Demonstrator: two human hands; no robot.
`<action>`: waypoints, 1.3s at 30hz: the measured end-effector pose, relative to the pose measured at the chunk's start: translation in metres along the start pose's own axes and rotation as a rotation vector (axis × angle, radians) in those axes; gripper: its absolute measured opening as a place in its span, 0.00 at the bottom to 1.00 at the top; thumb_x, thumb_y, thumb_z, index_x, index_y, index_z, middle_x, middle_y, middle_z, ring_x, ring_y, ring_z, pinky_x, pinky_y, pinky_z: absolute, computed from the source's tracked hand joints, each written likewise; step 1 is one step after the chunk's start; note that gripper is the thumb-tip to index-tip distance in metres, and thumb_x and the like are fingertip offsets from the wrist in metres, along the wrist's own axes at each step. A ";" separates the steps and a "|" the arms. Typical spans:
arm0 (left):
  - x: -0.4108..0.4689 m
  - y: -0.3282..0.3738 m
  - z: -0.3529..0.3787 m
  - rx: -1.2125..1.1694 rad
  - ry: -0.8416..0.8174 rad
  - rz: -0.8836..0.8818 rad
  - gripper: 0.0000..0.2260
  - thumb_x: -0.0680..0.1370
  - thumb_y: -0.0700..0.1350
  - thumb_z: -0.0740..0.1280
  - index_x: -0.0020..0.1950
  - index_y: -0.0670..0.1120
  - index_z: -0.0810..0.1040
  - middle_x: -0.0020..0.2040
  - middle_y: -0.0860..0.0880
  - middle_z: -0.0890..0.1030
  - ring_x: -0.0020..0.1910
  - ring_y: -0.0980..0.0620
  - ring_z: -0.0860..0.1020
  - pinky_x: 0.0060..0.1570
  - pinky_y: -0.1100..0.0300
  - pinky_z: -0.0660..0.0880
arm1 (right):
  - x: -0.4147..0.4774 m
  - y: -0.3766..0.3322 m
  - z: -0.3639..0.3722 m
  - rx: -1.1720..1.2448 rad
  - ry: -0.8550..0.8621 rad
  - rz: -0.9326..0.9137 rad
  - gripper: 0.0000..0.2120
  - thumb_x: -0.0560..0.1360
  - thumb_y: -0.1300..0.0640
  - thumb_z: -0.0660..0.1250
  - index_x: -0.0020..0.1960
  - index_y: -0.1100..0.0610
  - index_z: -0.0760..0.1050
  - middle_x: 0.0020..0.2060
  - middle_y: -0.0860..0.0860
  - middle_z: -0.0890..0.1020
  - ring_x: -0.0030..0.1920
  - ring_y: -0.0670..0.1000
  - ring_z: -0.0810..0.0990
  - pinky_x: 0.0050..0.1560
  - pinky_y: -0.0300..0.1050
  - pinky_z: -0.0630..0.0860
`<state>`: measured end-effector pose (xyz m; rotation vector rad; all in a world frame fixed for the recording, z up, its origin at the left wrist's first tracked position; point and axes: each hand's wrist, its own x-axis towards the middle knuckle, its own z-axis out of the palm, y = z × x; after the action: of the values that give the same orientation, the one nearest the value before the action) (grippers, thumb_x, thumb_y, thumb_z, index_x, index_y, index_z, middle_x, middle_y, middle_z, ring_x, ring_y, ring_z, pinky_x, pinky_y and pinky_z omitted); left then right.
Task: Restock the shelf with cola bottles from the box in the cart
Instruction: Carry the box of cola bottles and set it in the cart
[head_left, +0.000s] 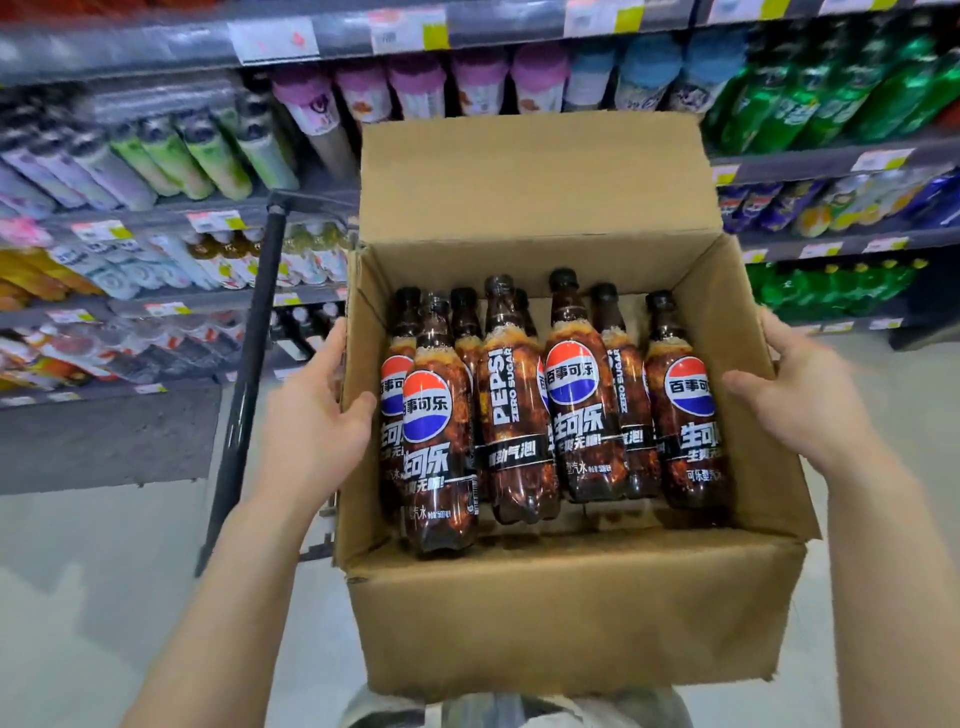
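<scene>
An open cardboard box (571, 613) fills the middle of the view, its far flap standing up. Several dark cola bottles (582, 395) with black caps and red-white-blue labels stand inside it, leaning toward me. My left hand (317, 421) grips the box's left wall, thumb hooked over the rim and fingers outside. My right hand (800, 400) holds the right wall the same way, thumb over the edge near the rightmost bottle (685, 410). The drinks shelf (171, 208) stands behind the box.
A black cart handle bar (249, 353) slants down at the box's left. Shelves of bottled drinks run across the back: pale bottles at left, purple and blue caps at top centre, green bottles (810, 104) at right. Light floor lies below.
</scene>
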<state>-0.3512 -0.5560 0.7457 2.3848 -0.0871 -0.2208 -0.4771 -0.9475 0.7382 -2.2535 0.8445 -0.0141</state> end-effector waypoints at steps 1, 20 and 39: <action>0.005 0.007 0.011 0.020 0.010 -0.010 0.34 0.80 0.39 0.69 0.82 0.59 0.62 0.52 0.51 0.85 0.45 0.56 0.82 0.41 0.72 0.71 | 0.016 0.008 -0.002 0.014 -0.016 -0.001 0.35 0.76 0.60 0.71 0.71 0.27 0.65 0.60 0.42 0.82 0.59 0.50 0.81 0.63 0.55 0.78; 0.083 0.007 0.186 -0.034 -0.078 -0.260 0.35 0.81 0.41 0.67 0.83 0.61 0.56 0.62 0.52 0.84 0.58 0.52 0.82 0.62 0.52 0.79 | 0.182 0.108 0.038 -0.072 -0.154 0.104 0.34 0.78 0.60 0.69 0.78 0.40 0.62 0.59 0.54 0.84 0.58 0.58 0.82 0.62 0.48 0.75; 0.137 -0.095 0.295 0.089 -0.195 -0.398 0.33 0.83 0.42 0.64 0.84 0.60 0.53 0.64 0.44 0.83 0.61 0.41 0.82 0.65 0.53 0.74 | 0.229 0.187 0.180 -0.096 -0.253 0.269 0.33 0.81 0.59 0.66 0.80 0.41 0.57 0.56 0.49 0.82 0.53 0.47 0.78 0.60 0.43 0.73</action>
<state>-0.2702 -0.7002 0.4502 2.4442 0.2947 -0.6490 -0.3590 -1.0658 0.4350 -2.1525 1.0177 0.4344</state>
